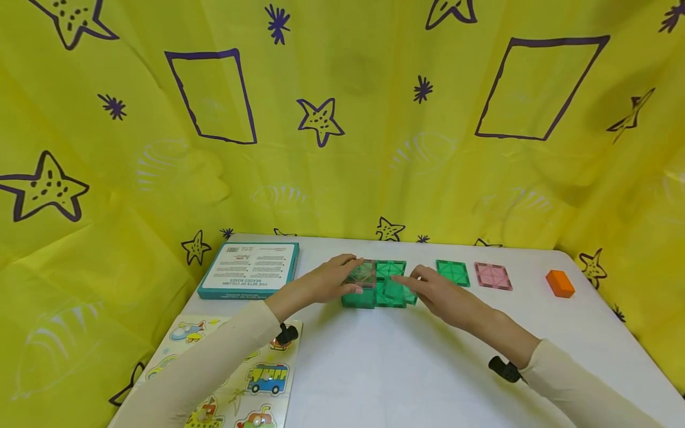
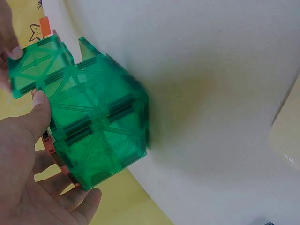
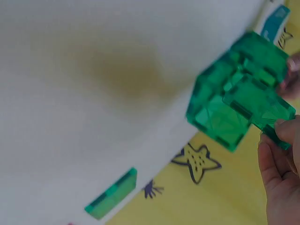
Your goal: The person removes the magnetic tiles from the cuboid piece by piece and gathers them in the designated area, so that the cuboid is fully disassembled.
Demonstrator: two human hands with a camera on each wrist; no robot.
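A structure of translucent green magnetic tiles (image 2: 93, 112) stands on the table, with a reddish tile (image 1: 365, 268) over its left part. My left hand (image 1: 333, 280) grips this left part, the thumb on one side and the fingers curled round the other. A loose green square tile (image 3: 265, 110) is pinched between the thumb and fingers of my right hand (image 1: 443, 297). That tile is tilted over the right part of the structure; whether it touches there I cannot tell. Part of the reddish tile is hidden behind my left hand in the left wrist view.
Right of the structure lie a green tile (image 1: 452, 273), a pink tile (image 1: 493, 276) and an orange block (image 1: 560, 284). A teal-edged box (image 1: 248, 270) and a vehicle puzzle board (image 1: 291, 356) lie on the left. A yellow curtain (image 1: 342, 178) hangs behind the table.
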